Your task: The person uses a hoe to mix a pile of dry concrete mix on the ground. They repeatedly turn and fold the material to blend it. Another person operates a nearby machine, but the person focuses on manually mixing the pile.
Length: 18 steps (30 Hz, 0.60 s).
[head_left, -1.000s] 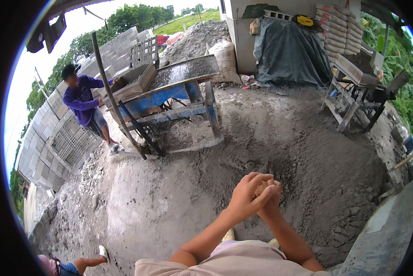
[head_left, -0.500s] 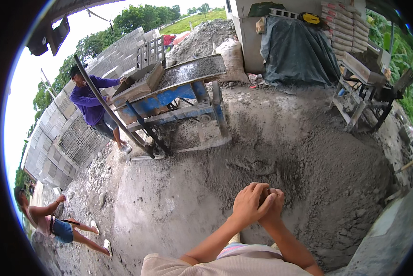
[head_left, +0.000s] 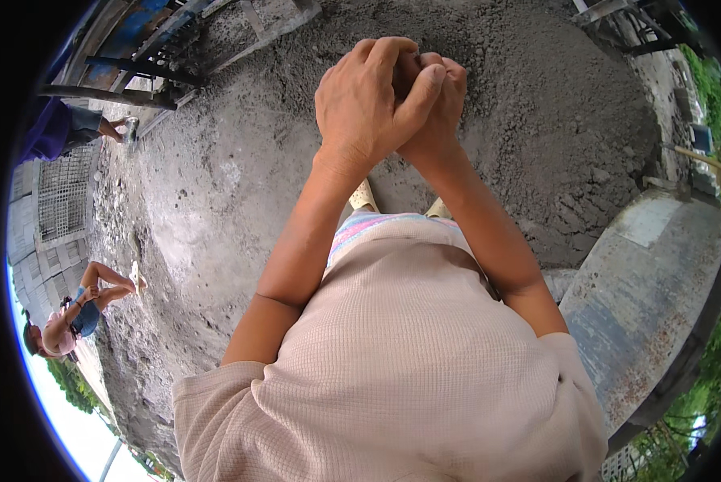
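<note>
My left hand (head_left: 359, 104) and my right hand (head_left: 439, 108) are pressed together in front of me, arms stretched forward. The left thumb lies across the right hand, and the fingers of both are curled over. A dark gap shows between them; whether they grip something there is hidden. Below them lies grey ground, with a mound of dark grey sand-like mix (head_left: 553, 120) just beyond and to the right. My pale yellow clogs (head_left: 363, 195) stand on the ground beneath my forearms.
A blue-painted frame with metal legs (head_left: 144, 60) stands at the far left. Beside it is a person in purple (head_left: 47, 132); another person in denim shorts (head_left: 83, 317) is nearer. A worn grey slab (head_left: 641, 297) borders my right side. Stacked grey blocks (head_left: 35, 241) line the left.
The view has tipped down toward my body, so my joined hands appear higher and larger. They stay clasped together. The person in denim shorts has changed leg position.
</note>
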### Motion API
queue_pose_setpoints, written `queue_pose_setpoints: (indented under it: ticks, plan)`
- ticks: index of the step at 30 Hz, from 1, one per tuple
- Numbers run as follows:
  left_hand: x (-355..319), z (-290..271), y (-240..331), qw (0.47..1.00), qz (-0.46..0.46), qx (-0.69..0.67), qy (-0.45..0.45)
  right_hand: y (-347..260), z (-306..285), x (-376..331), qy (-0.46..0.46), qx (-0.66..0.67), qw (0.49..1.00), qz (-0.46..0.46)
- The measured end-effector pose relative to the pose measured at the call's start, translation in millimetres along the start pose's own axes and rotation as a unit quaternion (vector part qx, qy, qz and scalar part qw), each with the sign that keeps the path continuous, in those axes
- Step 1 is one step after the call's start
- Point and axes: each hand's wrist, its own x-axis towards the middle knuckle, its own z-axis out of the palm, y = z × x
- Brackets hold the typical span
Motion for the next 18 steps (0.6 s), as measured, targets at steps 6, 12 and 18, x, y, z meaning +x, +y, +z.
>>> queue_pose_setpoints:
  ticks: [6, 12, 18]
  plan:
    - [15.7, -2.3, 1.6, 0.998, -0.043, -0.018, -0.036, 9.8, 25.9, 7.4, 0.06, 0.013, 0.998, -0.001]
    - [23.6, -2.7, -2.1, 1.0, -0.025, -0.006, -0.014, 5.5, 8.4, 20.1, 0.015, 0.09, 0.996, 0.017]
    - [22.9, 4.3, -15.1, 0.999, 0.0, 0.044, 0.001, 10.3, 19.9, 20.0, -0.001, 0.022, 1.0, 0.011]
